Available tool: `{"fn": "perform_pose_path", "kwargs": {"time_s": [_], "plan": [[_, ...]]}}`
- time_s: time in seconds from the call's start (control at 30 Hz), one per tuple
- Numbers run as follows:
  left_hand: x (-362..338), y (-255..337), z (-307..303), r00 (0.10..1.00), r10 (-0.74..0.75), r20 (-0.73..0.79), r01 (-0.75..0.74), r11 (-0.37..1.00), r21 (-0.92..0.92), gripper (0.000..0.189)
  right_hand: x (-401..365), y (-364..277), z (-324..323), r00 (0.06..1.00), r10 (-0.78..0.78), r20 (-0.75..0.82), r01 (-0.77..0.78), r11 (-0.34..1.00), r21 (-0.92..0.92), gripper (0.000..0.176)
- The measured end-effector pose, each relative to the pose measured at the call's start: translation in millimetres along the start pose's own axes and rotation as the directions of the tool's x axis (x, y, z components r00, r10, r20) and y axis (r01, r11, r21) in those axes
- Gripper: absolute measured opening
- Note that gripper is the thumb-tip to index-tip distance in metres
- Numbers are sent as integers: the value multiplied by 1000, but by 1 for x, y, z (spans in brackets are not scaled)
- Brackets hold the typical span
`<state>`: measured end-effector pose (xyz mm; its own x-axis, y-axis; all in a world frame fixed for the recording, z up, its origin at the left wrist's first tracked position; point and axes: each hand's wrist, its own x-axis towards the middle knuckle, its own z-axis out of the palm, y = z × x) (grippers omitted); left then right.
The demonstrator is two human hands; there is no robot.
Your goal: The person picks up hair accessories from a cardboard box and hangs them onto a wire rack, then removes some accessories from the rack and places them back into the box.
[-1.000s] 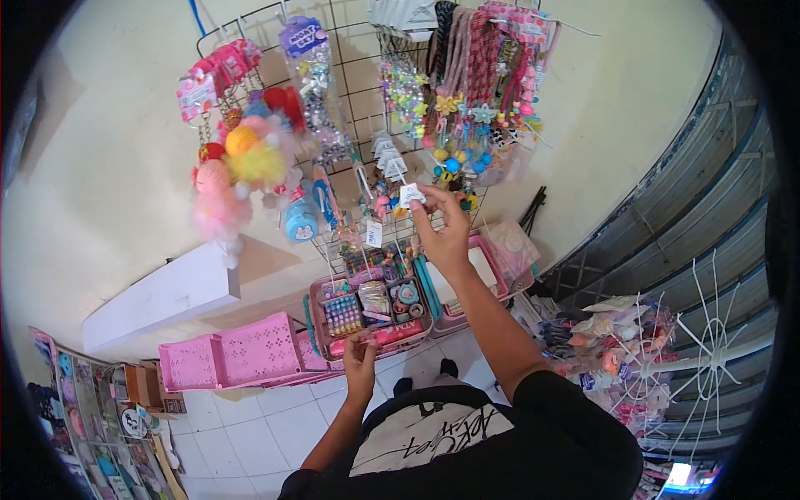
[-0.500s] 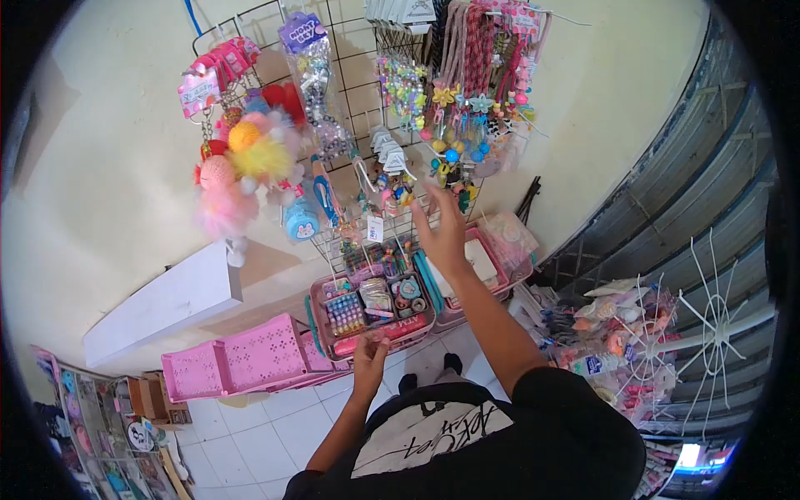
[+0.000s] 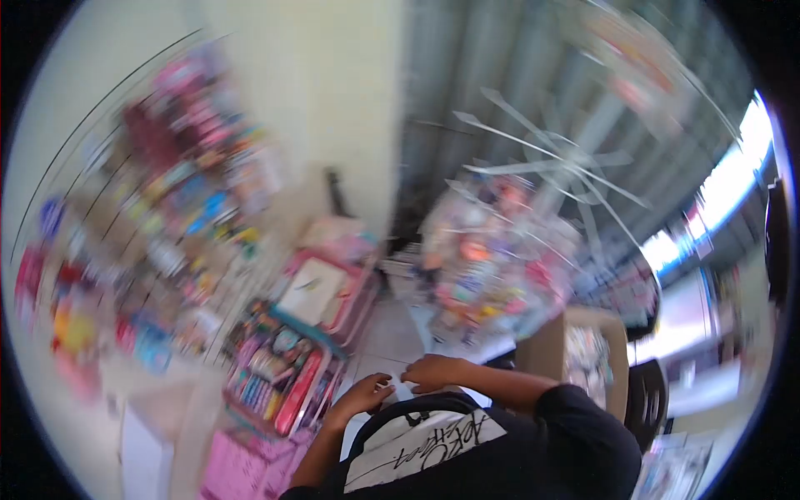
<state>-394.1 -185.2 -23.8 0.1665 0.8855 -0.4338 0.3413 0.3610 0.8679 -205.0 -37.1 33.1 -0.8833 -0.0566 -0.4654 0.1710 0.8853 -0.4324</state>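
Note:
Close in front of my shirt, my left hand [image 3: 364, 395] and my right hand [image 3: 432, 373] are near each other, with a small pale gap between them. The left fingers are loosely bent, thumb and forefinger apart, and nothing shows in them. On the right, the fingers curl downward and together; anything inside is hidden. Left of my left hand stands a pink basket of small goods [image 3: 326, 372], including a long red pack [image 3: 298, 392]. Behind it is another pink basket [image 3: 364, 287] with a white flat box [image 3: 312, 292] on top.
Blurred accessories [image 3: 187, 179] hang on a wire grid at left. A white spoked rack [image 3: 575, 162] holds bagged goods [image 3: 492, 258] ahead. To the right are a cardboard box [image 3: 540, 354] with packets and a dark chair [image 3: 647, 392]. A pink plastic rack [image 3: 237, 467] stands lower left.
My view has swung right, blurring the surroundings. My right hand has come down from the hanging goods to near my body. My left hand has left the basket's edge and is beside it.

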Motion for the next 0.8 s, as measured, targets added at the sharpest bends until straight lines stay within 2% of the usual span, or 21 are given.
{"fn": "perform_pose_path", "kwargs": {"time_s": [0.03,0.1,0.13,0.17,0.2,0.27,0.33,0.37,0.4,0.43,0.47,0.5,0.53,0.57,0.6,0.63,0.67,0.7,0.73,0.77,0.8], "plan": [[13,16,2,998,66,17,-68,995,72,52,-20,-2,-5,999,27,-41,-27,1000,10,44],[53,22,19,970,209,123,-226,963,147,49,-68,8,3,987,-22,-157,50,983,177,40],[68,38,28,948,211,238,-253,954,161,49,-91,16,3,993,-41,-110,68,965,253,37],[81,67,40,935,223,275,-291,927,239,48,-120,23,4,994,-83,-64,100,937,334,35],[90,94,57,928,236,289,-323,896,305,47,-156,27,3,998,-57,-37,67,918,392,33],[109,136,97,899,231,373,-339,906,255,45,-219,52,22,999,-47,11,36,884,466,31],[123,173,141,846,271,459,-406,886,223,42,-298,52,24,985,155,73,-171,910,377,32],[127,191,163,818,284,500,-432,878,208,43,-332,59,35,959,205,193,-271,860,433,31],[131,206,185,790,295,538,-455,869,192,44,-368,61,54,982,189,11,-167,836,524,32],[134,216,203,772,261,580,-443,875,194,44,-402,59,71,947,317,-47,-204,709,675,33],[140,226,222,707,380,597,-564,811,152,45,-426,77,107,919,390,57,-330,682,652,33],[146,235,240,626,495,602,-675,731,101,46,-456,67,124,796,597,98,-468,504,726,34],[150,244,255,613,473,632,-666,740,91,46,-475,70,154,730,670,133,-561,478,675,33],[153,252,269,570,531,627,-738,667,106,47,-491,70,183,677,687,263,-627,351,695,32],[156,256,282,524,587,617,-802,585,123,48,-500,64,215,678,682,273,-620,331,712,32],[160,256,292,523,572,632,-794,596,119,48,-506,59,249,617,692,376,-643,166,748,32],[164,254,300,496,571,655,-838,512,188,50,-509,54,277,558,679,477,-651,3,759,32],[166,251,306,469,568,676,-872,419,253,52,-505,44,298,545,692,473,-688,46,725,33],[169,247,309,474,555,684,-868,426,256,52,-499,31,320,533,706,467,-722,92,685,33],[173,242,311,473,523,709,-868,414,273,54,-492,23,362,551,797,250,-715,295,634,39],[175,239,312,472,491,732,-868,402,291,57,-484,10,388,452,865,217,-711,202,674,46]]}}
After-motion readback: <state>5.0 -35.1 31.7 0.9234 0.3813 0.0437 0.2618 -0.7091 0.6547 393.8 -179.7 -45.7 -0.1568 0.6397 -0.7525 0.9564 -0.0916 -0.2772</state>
